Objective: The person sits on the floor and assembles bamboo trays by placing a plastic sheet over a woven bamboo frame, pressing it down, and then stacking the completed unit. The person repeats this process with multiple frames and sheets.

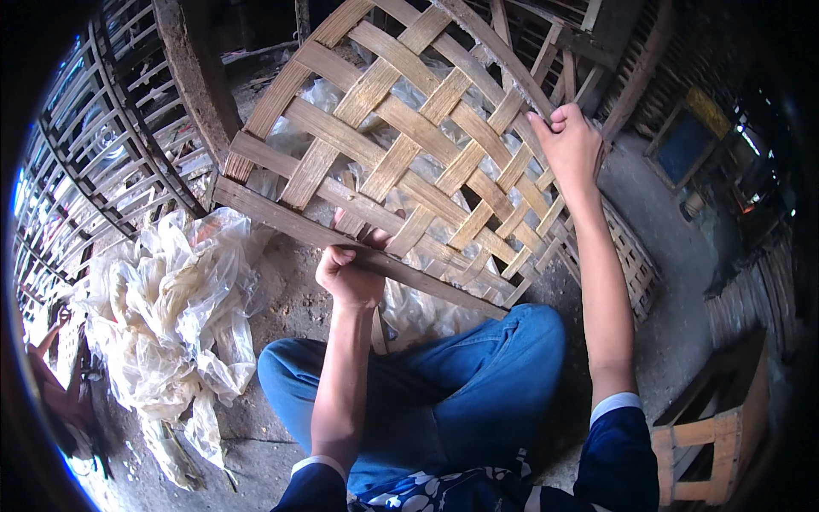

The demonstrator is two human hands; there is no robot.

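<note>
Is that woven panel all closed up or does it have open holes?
Open holes: the woven panel has gaps, with pale plastic showing through. The left hand and right hand hold it.

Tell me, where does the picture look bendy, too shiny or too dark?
In the head view, the slatted frame at left bows near the rim; in that head view, light gleams on the crumpled plastic and woven panel; also in the head view, the corners are black and the right background is dim.
</note>
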